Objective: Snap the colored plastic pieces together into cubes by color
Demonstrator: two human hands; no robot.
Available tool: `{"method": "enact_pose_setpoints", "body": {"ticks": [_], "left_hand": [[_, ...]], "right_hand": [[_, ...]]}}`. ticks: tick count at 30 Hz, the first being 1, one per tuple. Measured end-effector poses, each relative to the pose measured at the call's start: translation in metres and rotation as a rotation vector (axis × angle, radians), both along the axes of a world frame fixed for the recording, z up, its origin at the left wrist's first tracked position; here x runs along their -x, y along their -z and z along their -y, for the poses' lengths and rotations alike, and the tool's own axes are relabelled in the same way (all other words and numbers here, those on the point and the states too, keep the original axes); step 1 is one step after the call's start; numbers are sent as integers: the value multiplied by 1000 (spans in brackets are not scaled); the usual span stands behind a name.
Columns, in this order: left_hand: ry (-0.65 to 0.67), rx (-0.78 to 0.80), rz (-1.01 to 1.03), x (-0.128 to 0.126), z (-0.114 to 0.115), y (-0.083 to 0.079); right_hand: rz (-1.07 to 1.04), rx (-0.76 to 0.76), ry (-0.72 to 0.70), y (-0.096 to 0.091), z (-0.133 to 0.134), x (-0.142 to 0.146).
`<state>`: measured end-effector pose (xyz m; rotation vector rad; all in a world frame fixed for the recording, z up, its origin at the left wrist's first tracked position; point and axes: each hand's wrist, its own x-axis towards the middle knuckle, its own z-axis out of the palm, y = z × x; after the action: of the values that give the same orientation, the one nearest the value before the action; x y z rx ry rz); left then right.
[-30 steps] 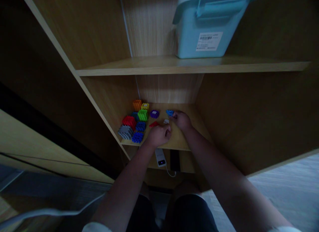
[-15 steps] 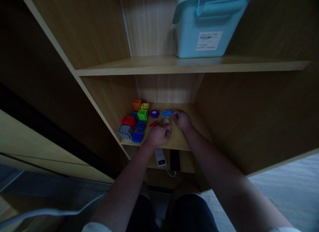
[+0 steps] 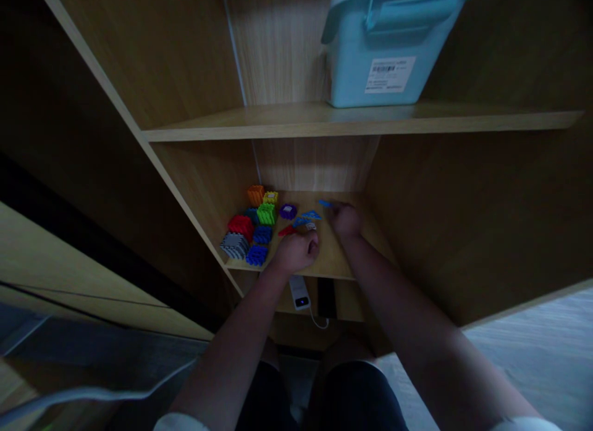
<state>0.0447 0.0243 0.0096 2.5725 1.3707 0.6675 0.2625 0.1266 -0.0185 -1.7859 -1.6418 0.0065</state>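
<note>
My left hand (image 3: 297,251) rests low over the shelf, its fingers curled closed; what they hold, if anything, is hidden. A red flat piece (image 3: 287,231) pokes out beside its knuckles, and a small white-marked piece (image 3: 311,226) lies just beyond its fingers. Thin blue lattice pieces (image 3: 312,215) lie spread between my hands. My right hand (image 3: 345,220), closed, pinches a blue strip-like piece (image 3: 325,203) that sticks out to the left of its fingertips. Left of the blue pieces is a purple stack (image 3: 288,212) with a white label.
Stacks of notched plastic pieces stand at the left: orange (image 3: 256,195), yellow (image 3: 270,197), green (image 3: 266,213), red (image 3: 241,227), grey (image 3: 234,245) and blue (image 3: 256,255). A light-blue bin (image 3: 375,48) sits on the upper shelf (image 3: 278,123). Below lies a white device (image 3: 299,292) with a cable.
The blue pieces, grouped together before, are now spread apart, one lying nearer my left hand. My right hand has shifted slightly right with a blue piece. My left hand stays nearly still.
</note>
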Motion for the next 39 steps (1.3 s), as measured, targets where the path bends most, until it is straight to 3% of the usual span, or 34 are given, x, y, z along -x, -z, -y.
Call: {"method": "enact_pose_setpoints", "body": {"ticks": [3, 5, 8, 13, 15, 17, 22, 24, 31, 35, 39], "left_hand": [[-1, 18, 0, 0, 1, -2], [4, 23, 7, 0, 1, -2], [9, 12, 8, 0, 1, -2], [25, -16, 8, -1, 0, -2], [28, -23, 11, -1, 0, -2], [16, -19, 5, -1, 0, -1], [0, 1, 0, -1, -1, 2], [5, 0, 6, 0, -1, 2], [41, -49, 61, 0, -1, 3], [39, -106, 95, 2, -1, 5], [34, -110, 129, 4, 1, 5]], "right_hand": [[-36, 19, 129, 1, -2, -1], [-30, -12, 104, 1, -1, 1], [44, -102, -141, -1, 3, 8], [208, -89, -757, -3, 10, 21], [230, -69, -854, -3, 11, 25], [240, -44, -794, -1, 12, 27], [235, -26, -196, 5, 13, 26], [219, -55, -123, 6, 14, 25], [344, -193, -563, -6, 8, 39], [329, -151, -703, -10, -14, 62], [186, -57, -825, -7, -38, 84]]}}
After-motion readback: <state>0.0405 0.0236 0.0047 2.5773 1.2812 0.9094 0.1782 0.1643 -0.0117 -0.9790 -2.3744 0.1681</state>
